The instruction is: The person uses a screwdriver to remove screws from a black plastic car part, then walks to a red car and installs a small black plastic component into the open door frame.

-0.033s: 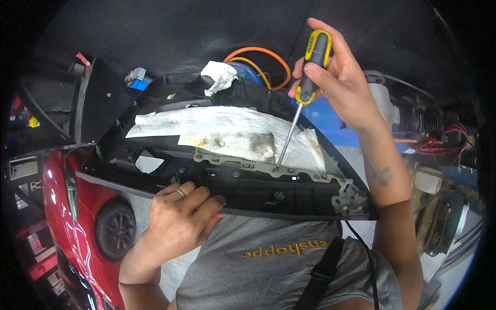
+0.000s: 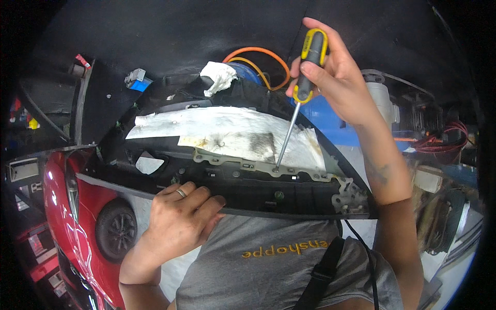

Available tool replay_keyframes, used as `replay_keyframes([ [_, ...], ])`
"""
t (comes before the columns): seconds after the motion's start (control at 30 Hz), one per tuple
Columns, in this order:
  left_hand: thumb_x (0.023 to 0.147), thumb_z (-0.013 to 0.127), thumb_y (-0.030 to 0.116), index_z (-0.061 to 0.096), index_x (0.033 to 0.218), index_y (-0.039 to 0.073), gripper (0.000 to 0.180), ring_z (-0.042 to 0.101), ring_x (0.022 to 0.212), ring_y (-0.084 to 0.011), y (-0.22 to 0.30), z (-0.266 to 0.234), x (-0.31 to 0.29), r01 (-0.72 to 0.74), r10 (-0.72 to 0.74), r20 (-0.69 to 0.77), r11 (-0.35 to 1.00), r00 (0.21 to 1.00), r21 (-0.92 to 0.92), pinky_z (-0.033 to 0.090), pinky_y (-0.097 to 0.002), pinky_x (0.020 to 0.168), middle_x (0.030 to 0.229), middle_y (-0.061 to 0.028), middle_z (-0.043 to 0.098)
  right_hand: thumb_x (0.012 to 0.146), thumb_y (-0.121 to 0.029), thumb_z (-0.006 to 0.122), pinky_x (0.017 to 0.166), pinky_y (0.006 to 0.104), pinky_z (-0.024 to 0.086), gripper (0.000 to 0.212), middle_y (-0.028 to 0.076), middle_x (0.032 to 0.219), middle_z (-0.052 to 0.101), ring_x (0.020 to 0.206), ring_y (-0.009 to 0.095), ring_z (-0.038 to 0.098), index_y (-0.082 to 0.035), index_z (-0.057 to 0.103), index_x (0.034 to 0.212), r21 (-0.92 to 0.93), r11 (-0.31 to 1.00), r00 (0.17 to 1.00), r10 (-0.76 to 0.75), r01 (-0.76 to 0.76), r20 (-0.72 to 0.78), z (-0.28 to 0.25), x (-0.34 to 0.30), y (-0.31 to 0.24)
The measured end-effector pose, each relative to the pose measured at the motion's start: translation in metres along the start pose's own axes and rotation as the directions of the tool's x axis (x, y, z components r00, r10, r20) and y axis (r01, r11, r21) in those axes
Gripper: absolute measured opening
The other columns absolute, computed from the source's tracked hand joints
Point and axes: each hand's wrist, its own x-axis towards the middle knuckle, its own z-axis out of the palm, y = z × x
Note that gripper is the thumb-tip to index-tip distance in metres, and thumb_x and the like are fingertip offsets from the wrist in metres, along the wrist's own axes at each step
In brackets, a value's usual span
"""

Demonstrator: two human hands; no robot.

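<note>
A black car door trim panel [image 2: 243, 199] lies across in front of me with its inner side up. My left hand [image 2: 188, 212] is curled over its near edge, fingers closed on it. High at the right, my right hand [image 2: 330, 72] grips the black-and-yellow handle of a screwdriver [image 2: 310, 64]. The shaft slants down and left, its tip at a fastener on a pale grey bracket strip [image 2: 248, 164]. White felt padding [image 2: 227, 124] with dark and brown stains covers the middle of the panel. Whether the fastener is turning cannot be seen.
A crumpled white piece [image 2: 219, 76] rests at the panel's far edge. Behind it are an orange hose [image 2: 261, 50] and a blue object [image 2: 330, 121]. A red car [image 2: 82, 206] stands at the left. Cables [image 2: 439, 144] and stacked parts are at the right.
My right hand and the screwdriver handle have shifted slightly left, and the handle looks turned a little. The tip stays on the bracket strip; my left hand has not moved.
</note>
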Motion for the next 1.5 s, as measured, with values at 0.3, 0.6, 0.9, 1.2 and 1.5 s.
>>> replay_keyframes([
  [0.3, 0.074, 0.084, 0.021, 0.074, 0.095, 0.012, 0.025, 0.063, 0.072, -0.021, -0.001, 0.001, 0.003, -0.017, 0.016, 0.035, 1.0, 0.999, 0.022, 0.052, -0.0367, 0.064, 0.082, -0.0019, 0.062, 0.105, -0.023, 0.068, 0.071, 0.0418, 0.067, 0.071, 0.016, 0.108, 0.068, 0.09, 0.03, 0.077, -0.015, 0.024, 0.16, 0.041, 0.987, 0.983, 0.149, -0.154, 0.104, -0.011, 0.029, 0.032],
  [0.6, 0.074, 0.084, 0.021, 0.075, 0.095, 0.012, 0.024, 0.063, 0.073, -0.02, 0.003, 0.003, 0.003, -0.008, 0.008, 0.019, 1.0, 1.0, 0.02, 0.052, -0.0353, 0.064, 0.083, -0.0016, 0.063, 0.112, -0.03, 0.052, 0.098, 0.0418, 0.062, 0.053, 0.021, 0.13, 0.068, 0.12, 0.031, 0.072, -0.003, 0.043, 0.157, 0.197, 0.978, 0.965, -0.115, 0.068, 0.236, -0.04, 0.026, -0.004],
  [0.9, 0.072, 0.086, 0.022, 0.074, 0.091, 0.009, 0.026, 0.062, 0.071, -0.0237, 0.006, 0.004, 0.006, -0.017, 0.017, 0.004, 1.0, 1.0, 0.016, 0.049, -0.0383, 0.063, 0.08, -0.0035, 0.063, 0.103, -0.032, 0.073, 0.069, 0.0228, 0.057, 0.027, 0.003, 0.089, 0.071, 0.084, 0.008, 0.07, -0.007, 0.064, 0.103, -0.562, 0.823, 0.996, 0.039, -0.078, -0.082, -0.031, 0.03, -0.008],
  [1.2, 0.071, 0.087, 0.022, 0.074, 0.091, 0.01, 0.027, 0.062, 0.07, -0.0241, 0.005, 0.006, 0.005, -0.029, 0.03, -0.023, 0.999, 0.999, 0.015, 0.05, -0.0386, 0.062, 0.079, -0.0041, 0.064, 0.111, -0.031, 0.051, 0.093, 0.0397, 0.06, 0.055, 0.018, 0.14, 0.063, 0.115, 0.028, 0.073, -0.007, 0.042, 0.159, -0.018, 0.999, 0.972, -0.022, 0.027, 0.234, -0.017, 0.019, -0.021],
  [1.5, 0.072, 0.087, 0.022, 0.075, 0.09, 0.01, 0.025, 0.062, 0.071, -0.0241, 0.004, 0.003, 0.006, -0.054, 0.055, -0.046, 0.998, 0.997, 0.019, 0.05, -0.0387, 0.063, 0.079, -0.0037, 0.065, 0.103, -0.038, 0.069, 0.079, 0.0272, 0.055, 0.034, 0.004, 0.095, 0.068, 0.087, 0.014, 0.067, -0.006, 0.07, 0.115, -0.607, 0.765, 0.967, -0.079, 0.214, 0.241, -0.041, 0.043, -0.03],
])
